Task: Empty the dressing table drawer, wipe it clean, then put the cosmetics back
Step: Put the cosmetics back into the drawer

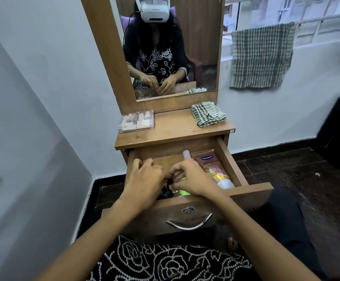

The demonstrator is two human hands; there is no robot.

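The wooden drawer [252, 191] of the dressing table is pulled out in front of me. Both hands are inside it, close together over its middle. My left hand [144, 179] curls over small dark items at the drawer's front. My right hand [189, 179] has its fingers closed among the same items; what each hand grips is hidden. A pink Vaseline tube [210, 161] lies along the drawer's right side, with a pale pink bottle [186, 154] behind my right hand and a green item [183, 192] under it.
On the table top [173, 128] stand a clear box of small cosmetics [136, 121] at the left and a folded checked cloth [207, 113] at the right. A mirror [171, 47] rises behind. A checked towel [262, 55] hangs on the window grille. Dark floor lies to the right.
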